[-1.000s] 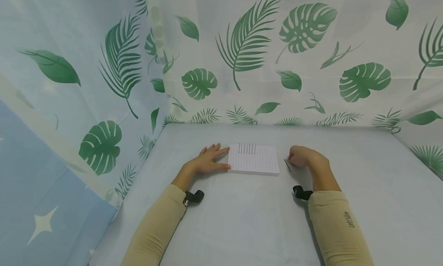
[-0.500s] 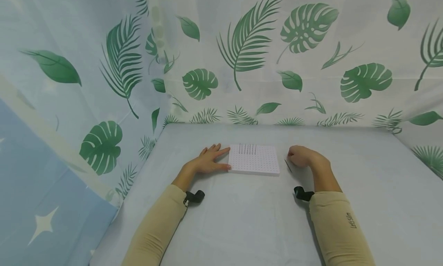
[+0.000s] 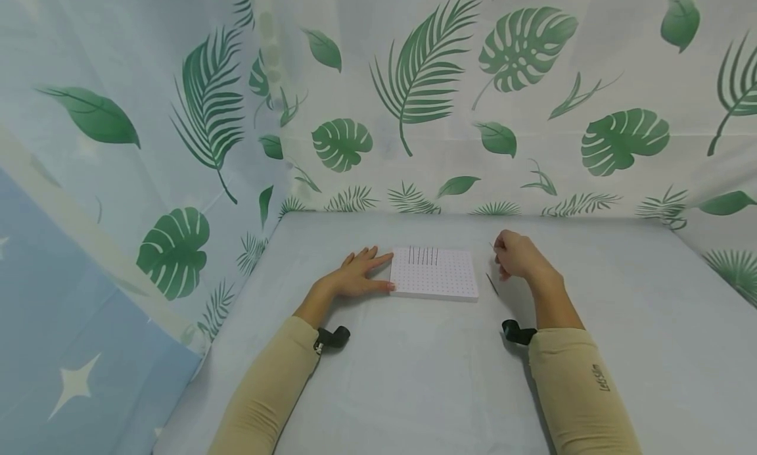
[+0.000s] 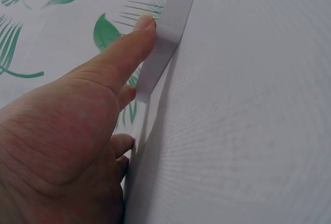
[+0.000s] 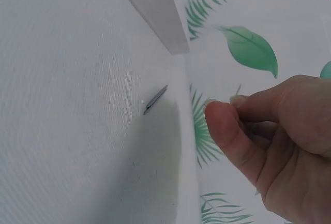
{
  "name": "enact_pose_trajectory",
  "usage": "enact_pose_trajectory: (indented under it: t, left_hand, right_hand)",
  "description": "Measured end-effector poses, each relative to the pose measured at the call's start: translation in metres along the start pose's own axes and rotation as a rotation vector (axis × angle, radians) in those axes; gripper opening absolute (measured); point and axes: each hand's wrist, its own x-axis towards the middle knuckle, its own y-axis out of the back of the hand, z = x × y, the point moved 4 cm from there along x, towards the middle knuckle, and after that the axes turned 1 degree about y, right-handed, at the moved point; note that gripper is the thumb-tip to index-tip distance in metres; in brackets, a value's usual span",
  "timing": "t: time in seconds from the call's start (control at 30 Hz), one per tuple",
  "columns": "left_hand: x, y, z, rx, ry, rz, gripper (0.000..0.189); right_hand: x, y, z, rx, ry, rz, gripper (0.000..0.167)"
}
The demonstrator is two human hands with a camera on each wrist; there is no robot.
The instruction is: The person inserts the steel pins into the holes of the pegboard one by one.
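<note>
A white pegboard (image 3: 440, 281) dotted with small holes lies flat on the table, and several thin dark metal pins (image 3: 422, 256) stand in a row near its back left. My left hand (image 3: 355, 275) rests at the board's left edge, fingers spread, with thumb (image 4: 139, 38) and index finger touching its side. To the right of the board, my right hand (image 3: 516, 254) is raised above the table. Its thumb and index finger pinch a thin metal pin (image 5: 238, 90), whose tip pokes out past the fingertips. Below that hand, more thin pins (image 5: 155, 100) lie close together on the table.
A pale cloth covers the table (image 3: 402, 376). A white curtain (image 3: 437, 172) with green leaf prints hangs along the back edge, and another curtain runs down the left side. Black wrist cameras (image 3: 517, 331) sit at both cuffs.
My right hand has risen off the table beside the loose pins, now pinching one pin. The left hand and the pegboard have stayed in place.
</note>
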Motion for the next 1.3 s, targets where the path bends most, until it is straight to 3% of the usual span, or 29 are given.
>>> enact_pose_trajectory:
  t: [0.5, 0.73, 1.3]
  left_hand:
    - [-0.001, 0.001, 0.001, -0.004, -0.008, 0.001, 0.089]
    - [-0.001, 0.001, 0.000, -0.008, -0.005, 0.003, 0.089]
    - [-0.003, 0.002, 0.005, -0.017, -0.014, 0.028, 0.086]
  right_hand:
    - [0.007, -0.001, -0.020, 0.052, 0.155, 0.221, 0.017]
    - [0.005, -0.007, -0.034, 0.012, 0.147, 0.308, 0.016]
    - [0.011, -0.024, -0.052, 0.081, 0.269, 0.308, 0.007]
